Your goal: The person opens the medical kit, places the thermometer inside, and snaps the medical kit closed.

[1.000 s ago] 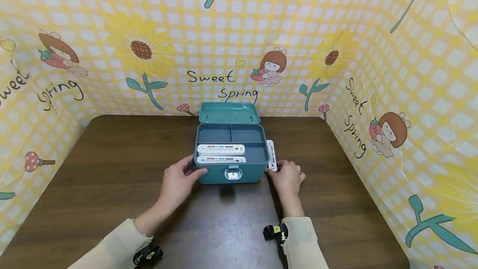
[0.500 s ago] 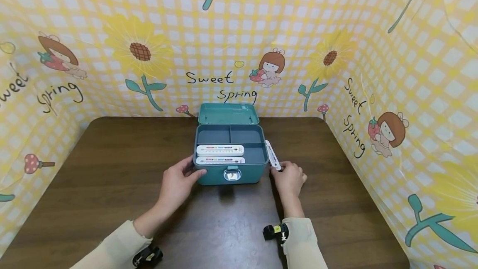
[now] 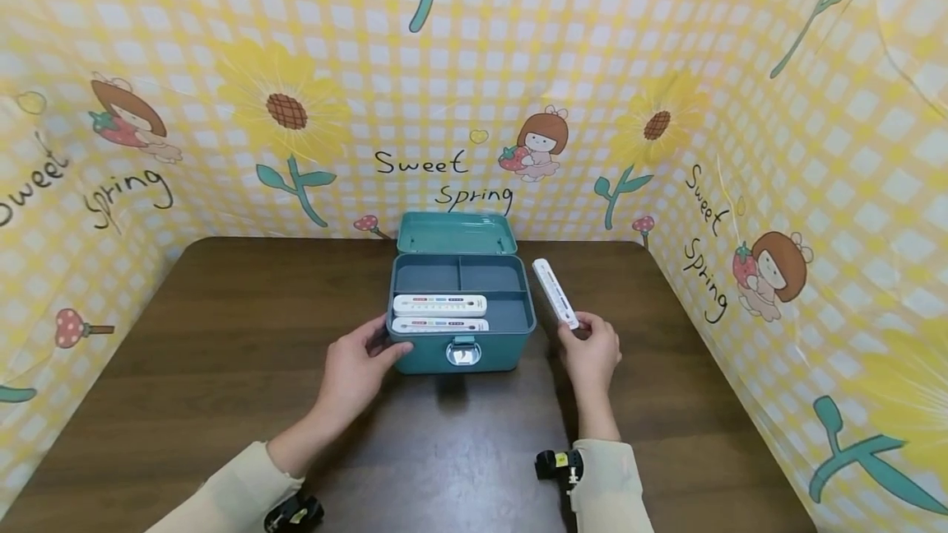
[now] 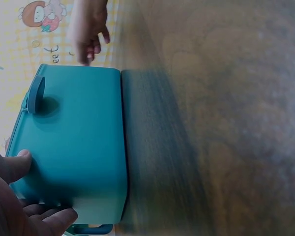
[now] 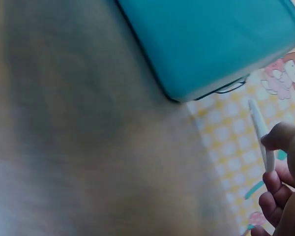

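A teal lidded box (image 3: 498, 359) stands on the table, its lid (image 3: 457, 234) swung back. My left hand (image 3: 354, 373) holds its front left corner, thumb on the front wall and fingers along the side. Inside the front compartment lie two flat white thermometers, one (image 3: 439, 305) behind the other (image 3: 440, 325), each with a printed scale. To the right of the box, my right hand (image 3: 595, 356) pinches a third white thermometer (image 3: 551, 288) by its near end. In the right wrist view that thermometer (image 5: 258, 130) shows edge-on between thumb and fingers.
Behind the thermometers, a divider splits the back of the box's grey-blue tray into two compartments (image 3: 427, 272). A metal latch (image 3: 463, 354) sits on the front wall. Yellow checked cloth (image 3: 415, 105) surrounds the brown wooden table (image 3: 244, 311) at the back and sides.
My right hand has drawn the third thermometer away from the box's right side, moving it rightward and tilting it. The left hand keeps its hold on the corner.
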A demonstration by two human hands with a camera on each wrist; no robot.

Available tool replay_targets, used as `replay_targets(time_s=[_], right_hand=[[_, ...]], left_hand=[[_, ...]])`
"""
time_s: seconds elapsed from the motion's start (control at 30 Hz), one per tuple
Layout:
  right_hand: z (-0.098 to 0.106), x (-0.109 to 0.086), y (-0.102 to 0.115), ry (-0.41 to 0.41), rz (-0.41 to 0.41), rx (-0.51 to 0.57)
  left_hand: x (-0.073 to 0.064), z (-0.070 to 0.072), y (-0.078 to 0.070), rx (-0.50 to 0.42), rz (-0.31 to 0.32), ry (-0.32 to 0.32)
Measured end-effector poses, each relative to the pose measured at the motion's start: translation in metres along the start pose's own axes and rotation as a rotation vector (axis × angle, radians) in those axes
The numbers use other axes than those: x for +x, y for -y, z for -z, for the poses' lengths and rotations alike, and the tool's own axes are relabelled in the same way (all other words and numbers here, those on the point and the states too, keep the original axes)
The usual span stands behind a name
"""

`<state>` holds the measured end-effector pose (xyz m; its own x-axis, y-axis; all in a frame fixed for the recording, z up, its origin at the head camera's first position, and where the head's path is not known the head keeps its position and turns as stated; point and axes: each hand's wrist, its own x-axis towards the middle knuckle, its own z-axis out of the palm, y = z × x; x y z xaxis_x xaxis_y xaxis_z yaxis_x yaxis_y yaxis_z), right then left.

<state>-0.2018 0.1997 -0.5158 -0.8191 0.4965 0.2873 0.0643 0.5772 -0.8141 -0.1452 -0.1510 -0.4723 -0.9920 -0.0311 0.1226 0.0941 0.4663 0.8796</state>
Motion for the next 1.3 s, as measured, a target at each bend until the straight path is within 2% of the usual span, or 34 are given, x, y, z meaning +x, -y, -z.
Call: replay_targets(time_s=[0.13, 0.23, 0.37, 0.5, 0.63, 0.77, 0.93, 1.0, 1.3], right_hand=[[0.012, 0.011, 0.009, 0.0, 0.026, 0.131], [0.023, 0.02, 0.017, 0.036, 0.044, 0.223], [0.037, 0.03, 0.024, 0.133, 0.045, 0.327], [0.052, 0.04, 0.031, 0.259, 0.061, 0.36], [0.074, 0.043, 0.05, 0.387, 0.174, 0.304], [0.089, 0.048, 0.066, 0.479, 0.309, 0.206], [0.083, 0.064, 0.054, 0.583, 0.42, 0.116], [0.08, 0.069, 0.05, 0.629, 0.437, 0.095], [0.074, 0.072, 0.063, 0.765, 0.545, 0.07]], left_hand=[[0.001, 0.0, -0.002, -0.002, -0.009, -0.001], [0.001, -0.002, -0.003, -0.005, -0.017, -0.003], [-0.001, -0.004, -0.003, -0.005, -0.012, -0.004], [-0.003, -0.007, -0.001, -0.011, -0.004, -0.015], [-0.003, -0.008, 0.0, -0.029, -0.008, -0.025], [-0.001, -0.009, 0.0, -0.042, -0.009, -0.032], [-0.002, -0.008, 0.0, -0.06, 0.008, -0.035], [-0.003, -0.007, 0.0, -0.065, 0.002, -0.038], [-0.002, -0.006, 0.0, -0.118, 0.004, -0.035]])
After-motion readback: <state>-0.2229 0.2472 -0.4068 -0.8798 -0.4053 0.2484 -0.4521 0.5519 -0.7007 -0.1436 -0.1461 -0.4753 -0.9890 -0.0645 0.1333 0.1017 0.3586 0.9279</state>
